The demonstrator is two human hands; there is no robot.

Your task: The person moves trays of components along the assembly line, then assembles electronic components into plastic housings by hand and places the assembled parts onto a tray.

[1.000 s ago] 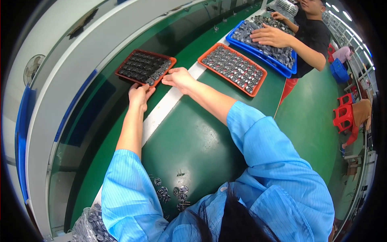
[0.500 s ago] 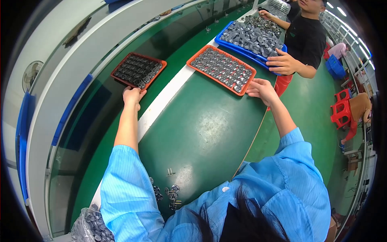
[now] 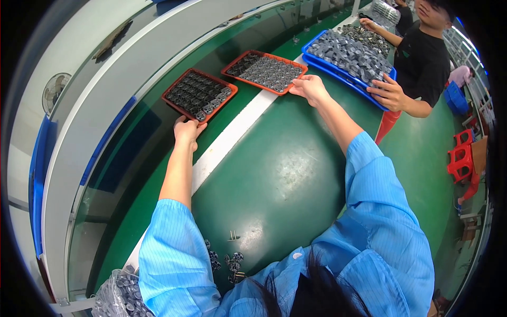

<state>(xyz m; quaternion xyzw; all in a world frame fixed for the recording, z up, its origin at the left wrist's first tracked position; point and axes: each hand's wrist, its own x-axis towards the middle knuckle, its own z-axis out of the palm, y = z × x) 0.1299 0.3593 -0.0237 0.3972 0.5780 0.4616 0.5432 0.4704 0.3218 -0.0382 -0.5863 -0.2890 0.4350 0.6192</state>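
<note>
While your right hand (image 3: 310,90) grasps the near right corner of one orange tray (image 3: 251,83), fingers and thumb closed on its rim, your left hand (image 3: 186,132) is at the near edge of the other orange tray (image 3: 219,106); its fingertips are partly hidden, so whether it grips cannot be told. Both trays carry rows of round parts and sit close together, the left one beyond the white strip (image 3: 222,145), the right one reaching over it. To the right, a blue tray (image 3: 340,78) is heaped with grey pieces, and a co-worker's hand (image 3: 389,93) rests at its edge. Nearer your body, loose parts (image 3: 234,259) lie on the green table (image 3: 290,158), with a plastic bag (image 3: 108,296) of grey pieces by your left sleeve (image 3: 174,253).
</note>
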